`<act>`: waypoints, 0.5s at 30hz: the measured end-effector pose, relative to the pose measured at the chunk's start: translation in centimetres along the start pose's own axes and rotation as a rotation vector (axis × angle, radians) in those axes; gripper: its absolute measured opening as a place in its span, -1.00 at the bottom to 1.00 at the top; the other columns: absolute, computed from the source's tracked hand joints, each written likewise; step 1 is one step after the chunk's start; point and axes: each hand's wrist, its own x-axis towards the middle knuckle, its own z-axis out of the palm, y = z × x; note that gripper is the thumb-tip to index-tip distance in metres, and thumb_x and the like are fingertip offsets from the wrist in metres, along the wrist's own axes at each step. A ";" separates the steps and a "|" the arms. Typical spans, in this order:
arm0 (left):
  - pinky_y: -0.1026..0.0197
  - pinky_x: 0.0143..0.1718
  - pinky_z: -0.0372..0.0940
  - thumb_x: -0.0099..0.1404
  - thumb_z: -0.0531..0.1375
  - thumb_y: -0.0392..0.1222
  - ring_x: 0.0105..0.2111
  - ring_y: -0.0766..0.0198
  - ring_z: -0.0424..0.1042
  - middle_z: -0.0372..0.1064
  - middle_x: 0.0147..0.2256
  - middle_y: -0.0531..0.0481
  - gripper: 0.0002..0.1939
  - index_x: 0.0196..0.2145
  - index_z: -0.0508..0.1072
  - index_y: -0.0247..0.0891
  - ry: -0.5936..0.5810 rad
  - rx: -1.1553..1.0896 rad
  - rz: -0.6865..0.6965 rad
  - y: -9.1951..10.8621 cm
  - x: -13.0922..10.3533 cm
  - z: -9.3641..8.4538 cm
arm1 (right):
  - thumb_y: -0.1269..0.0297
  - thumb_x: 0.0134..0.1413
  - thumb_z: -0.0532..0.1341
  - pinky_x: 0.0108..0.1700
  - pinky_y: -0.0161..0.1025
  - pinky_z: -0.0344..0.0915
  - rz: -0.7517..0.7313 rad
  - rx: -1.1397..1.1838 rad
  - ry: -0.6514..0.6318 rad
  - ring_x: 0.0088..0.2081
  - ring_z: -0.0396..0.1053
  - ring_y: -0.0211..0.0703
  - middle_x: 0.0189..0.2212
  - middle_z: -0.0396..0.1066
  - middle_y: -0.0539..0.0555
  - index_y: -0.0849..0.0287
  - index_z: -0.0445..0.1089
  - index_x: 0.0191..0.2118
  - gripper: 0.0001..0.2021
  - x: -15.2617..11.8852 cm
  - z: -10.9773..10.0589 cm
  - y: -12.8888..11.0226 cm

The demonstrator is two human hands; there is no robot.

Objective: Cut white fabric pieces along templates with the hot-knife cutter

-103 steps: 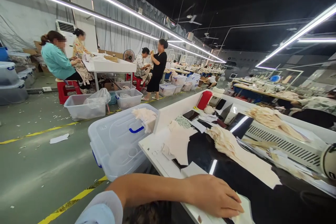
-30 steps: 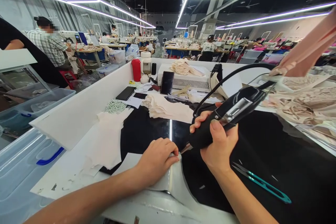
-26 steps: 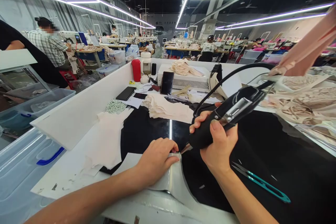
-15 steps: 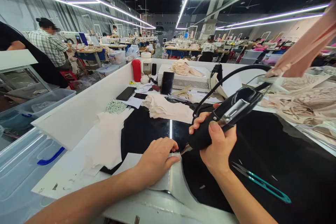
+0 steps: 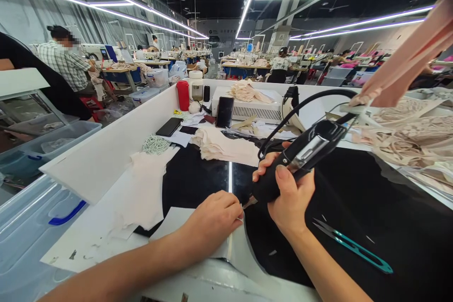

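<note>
L hand (image 5: 215, 219) lies at near edge of blk mat (image 5: 354, 198), atop pale piece (image 5: 244, 247), which laps over that edge; its fingers are bent, close tog., tips at the piece's far end, can't tell if they pinch it. R hand (image 5: 288, 193), above mid mat, has fingers + thumb clamped round blk tool (image 5: 306, 153), which tilts w/ its narrow tip down next to L fingertips; can't tell if tip touches the piece. Peach cloth strip (image 5: 406, 66) is tied nr tool's upper end, over mat's far R side. Teal snips (image 5: 354, 247) lie on mat's R part. Cream stack (image 5: 228, 146) sits on mat's far part; cream cloth (image 5: 150, 188) overlaps its L edge, w/ green cord coil (image 5: 155, 145) nr mat's far L corner. Beyond mat: flat phone (image 5: 169, 127), upright phone (image 5: 224, 112), white vented box (image 5: 258, 109), red cup (image 5: 183, 95). Off mat's R side, pale fabric heap (image 5: 406, 139); well L of mat, clear bin (image 5: 35, 245) w/ blue handle.
</note>
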 end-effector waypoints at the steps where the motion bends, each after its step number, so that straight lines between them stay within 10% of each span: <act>1: 0.16 -0.01 0.36 0.44 0.29 -0.30 -0.11 0.21 0.44 0.44 -0.13 0.00 -0.92 -0.23 0.44 -0.25 -0.014 0.007 0.018 0.0 -0.1 0.0 | 0.14 0.19 0.37 -0.48 -0.25 0.42 0.001 -0.009 -0.003 -0.51 0.38 -0.26 -0.36 0.41 -0.10 -0.01 0.30 0.03 -0.64 0.0 0.0 0.0; 15: 0.13 0.05 0.40 0.49 0.15 -0.38 0.02 0.16 0.47 0.50 -0.03 -0.11 -0.92 -0.17 0.43 -0.29 0.010 0.219 0.223 0.9 -1.7 0.3 | 0.14 0.20 0.38 -0.46 -0.23 0.43 0.001 -0.012 -0.002 -0.46 0.40 -0.24 -0.34 0.40 -0.09 -0.02 0.31 0.05 -0.64 0.0 -0.2 0.3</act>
